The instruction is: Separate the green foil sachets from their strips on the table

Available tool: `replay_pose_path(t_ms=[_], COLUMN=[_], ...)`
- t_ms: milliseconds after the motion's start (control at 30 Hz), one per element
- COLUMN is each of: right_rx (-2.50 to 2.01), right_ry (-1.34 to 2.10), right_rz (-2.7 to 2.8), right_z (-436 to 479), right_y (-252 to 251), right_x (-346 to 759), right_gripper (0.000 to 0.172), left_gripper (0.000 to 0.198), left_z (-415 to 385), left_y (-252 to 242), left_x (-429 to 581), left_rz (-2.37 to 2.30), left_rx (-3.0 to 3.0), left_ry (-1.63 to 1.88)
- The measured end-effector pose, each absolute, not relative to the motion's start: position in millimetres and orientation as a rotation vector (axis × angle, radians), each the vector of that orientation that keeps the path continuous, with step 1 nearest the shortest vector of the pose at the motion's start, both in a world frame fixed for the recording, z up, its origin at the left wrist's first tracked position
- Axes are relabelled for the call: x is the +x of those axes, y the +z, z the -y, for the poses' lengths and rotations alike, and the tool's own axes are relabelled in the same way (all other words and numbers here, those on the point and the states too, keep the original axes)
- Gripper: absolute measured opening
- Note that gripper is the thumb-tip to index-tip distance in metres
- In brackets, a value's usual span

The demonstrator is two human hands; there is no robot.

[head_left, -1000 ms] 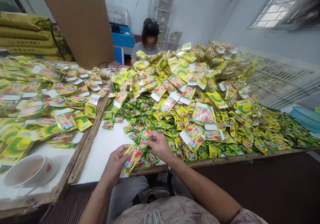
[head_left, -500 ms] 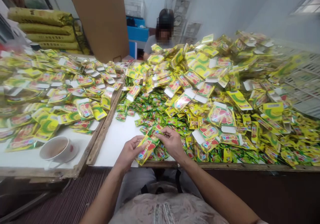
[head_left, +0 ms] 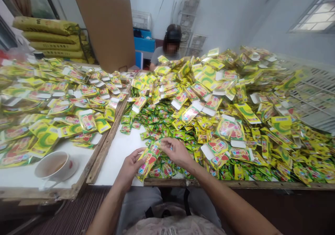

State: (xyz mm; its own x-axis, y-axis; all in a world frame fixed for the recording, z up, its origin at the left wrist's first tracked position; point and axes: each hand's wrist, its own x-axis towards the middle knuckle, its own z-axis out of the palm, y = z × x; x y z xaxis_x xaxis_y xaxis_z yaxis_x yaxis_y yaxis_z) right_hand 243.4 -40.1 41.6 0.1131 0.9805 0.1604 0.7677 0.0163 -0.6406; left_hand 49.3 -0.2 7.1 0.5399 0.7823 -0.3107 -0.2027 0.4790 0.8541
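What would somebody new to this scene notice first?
Probably the big heap of yellow packets across the right-hand table, with small green sachets on its near side. In front of it, the left hand holds one packet and the right hand is at its upper end. A white cup stands on the left-hand table.

Seeing glossy printed card on the near box [head_left: 147, 163], then crinkly, shiny plastic film across the sachets [head_left: 158, 118]. Over to rough, worn wood along the strips [head_left: 101, 161], right beside smooth tabletop [head_left: 115, 154]. Near left, catching a glazed gleam off the cup [head_left: 53, 167]. Far left now, creased plastic-looking sacks [head_left: 52, 38], then flat, matt cardboard in the tall sheet [head_left: 107, 29]. And back near, soft matt cloth on the trousers [head_left: 138, 202].
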Motion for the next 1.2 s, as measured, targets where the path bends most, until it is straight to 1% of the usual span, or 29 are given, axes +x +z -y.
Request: replay_pose_path(t_ms=[100, 133, 200, 267, 333, 400, 433, 500, 567, 633, 700, 867, 933, 1100, 1200], right_rx=[-2.029, -2.100, -2.201, -2.210, -2.126, -2.011, -1.957, -1.827, -1.665, -1.533, -1.494, -1.564, -1.573, -1.599, -1.563], right_ry=[-0.158, -0.318, -0.490, -0.522, -0.472, -0.306, -0.146, 0.292, 0.729, 0.955, 0.966, 0.637, 0.580, 0.564, 0.433], right_rz=[2.093, 2.193, 2.332, 2.404, 2.375, 2.199, 2.071, 1.790, 1.521, 1.325, 1.265, 1.569, 1.664, 1.640, 1.655], right_z=[18, 10, -6, -16, -20, -18, -15, -8, -1, 5, 10, 22, 24, 24, 24], right_y=[56, 60, 66, 70, 69, 66, 63, 55, 44, 32, 23, 24, 30, 39, 38], right_x=[271, 281, 299, 310, 310, 299, 289, 266, 242, 225, 216, 219, 220, 217, 211], right_gripper=[0.033, 0.035, 0.030, 0.026, 0.027, 0.025, 0.023, 0.021, 0.024, 0.026, 0.024, 0.015, 0.013, 0.015, 0.017], left_gripper=[0.063, 0.062, 0.060, 0.058, 0.056, 0.057, 0.057, 0.058, 0.058, 0.058, 0.059, 0.061, 0.060, 0.055, 0.051], left_z=[-3, -3, -4, -3, -2, -3, -3, -4, -3, -2, 1, 5, 5, 4, 4], left_y=[7, 6, 6, 5, 3, 1, 0, -1, 0, 1, 2, 2, 2, 5, 7], left_x=[46, 45, 44, 42, 40, 39, 38, 37, 35, 33, 30, 24, 24, 26, 26], left_rz=[-0.823, -0.832, -0.838, -0.840, -0.848, -0.871, -0.887, -0.902, -0.880, -0.842, -0.823, -0.814, -0.814, -0.804, -0.788], left_rx=[0.828, 0.808, 0.756, 0.709, 0.694, 0.708, 0.717, 0.734, 0.754, 0.777, 0.792, 0.785, 0.793, 0.888, 0.913], left_ry=[0.687, 0.694, 0.713, 0.727, 0.750, 0.781, 0.793, 0.805, 0.807, 0.807, 0.795, 0.770, 0.783, 0.755, 0.717])
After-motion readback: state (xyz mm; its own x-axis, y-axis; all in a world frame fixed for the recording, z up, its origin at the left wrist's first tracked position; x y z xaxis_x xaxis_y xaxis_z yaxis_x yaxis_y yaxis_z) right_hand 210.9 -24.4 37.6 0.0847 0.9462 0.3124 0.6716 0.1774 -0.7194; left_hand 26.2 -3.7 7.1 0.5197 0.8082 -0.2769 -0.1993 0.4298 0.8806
